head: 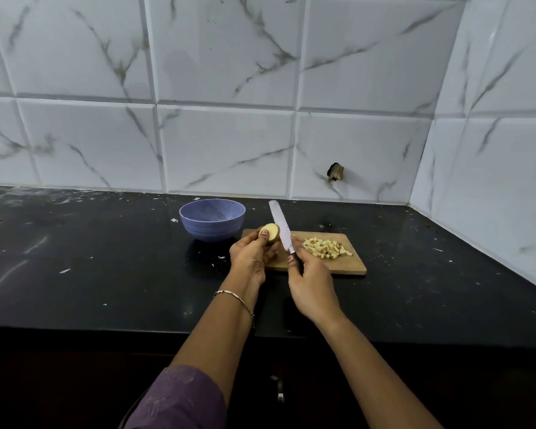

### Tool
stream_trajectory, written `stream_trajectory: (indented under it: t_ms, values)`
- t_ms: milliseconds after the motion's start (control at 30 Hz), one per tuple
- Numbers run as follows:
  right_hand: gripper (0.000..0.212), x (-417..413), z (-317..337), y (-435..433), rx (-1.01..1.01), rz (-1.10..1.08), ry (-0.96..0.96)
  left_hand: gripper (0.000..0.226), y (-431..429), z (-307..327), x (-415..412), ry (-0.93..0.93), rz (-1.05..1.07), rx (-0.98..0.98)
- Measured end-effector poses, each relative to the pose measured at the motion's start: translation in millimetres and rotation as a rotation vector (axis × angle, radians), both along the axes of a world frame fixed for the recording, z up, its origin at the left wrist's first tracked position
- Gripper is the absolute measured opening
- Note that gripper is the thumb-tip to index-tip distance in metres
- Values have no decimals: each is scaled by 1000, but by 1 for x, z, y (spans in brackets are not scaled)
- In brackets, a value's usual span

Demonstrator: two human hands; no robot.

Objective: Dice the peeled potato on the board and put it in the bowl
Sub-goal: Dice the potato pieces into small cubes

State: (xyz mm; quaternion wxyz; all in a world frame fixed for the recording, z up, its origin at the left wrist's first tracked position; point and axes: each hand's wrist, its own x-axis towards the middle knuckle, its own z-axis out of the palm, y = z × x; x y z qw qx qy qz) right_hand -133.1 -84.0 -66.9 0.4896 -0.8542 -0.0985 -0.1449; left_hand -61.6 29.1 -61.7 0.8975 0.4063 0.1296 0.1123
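Observation:
My left hand (250,253) holds a pale yellow potato piece (272,232) above the left end of the wooden board (347,265), thumb pressed on its cut face. My right hand (311,284) grips the dark handle of a knife (279,226); its light blade points up and away, passing just right of the potato piece. A heap of several potato dice (326,248) lies on the right half of the board. The blue-purple bowl (212,222) stands just behind and left of the board; I see nothing inside it.
The black countertop (106,258) is speckled with white flecks and scraps. White marble-look tiles rise behind and on the right, meeting in a corner. A hole (335,172) marks the back wall. The counter's front edge runs below my forearms.

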Motion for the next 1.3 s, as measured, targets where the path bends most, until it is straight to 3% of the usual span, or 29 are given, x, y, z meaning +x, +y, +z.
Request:
stream_trajectory:
  t_ms: [100, 600, 867, 1000, 1300]
  values:
    - [47, -5, -1, 1, -50, 13, -4, 10, -1, -1, 2, 5, 3, 7]
    - [49, -4, -1, 0, -85, 38, -36, 28, -1, -3, 0, -24, -56, -3]
    - [49, -2, -5, -1, -115, 38, -35, 28, -1, -1, -3, -66, -69, -25]
    - [51, 5, -5, 0, -109, 21, -30, 17, -3, 1, -6, -52, -82, 0]
    - [47, -1, -2, 3, -89, 57, -27, 22, -2, 2, -4, -36, -96, -55]
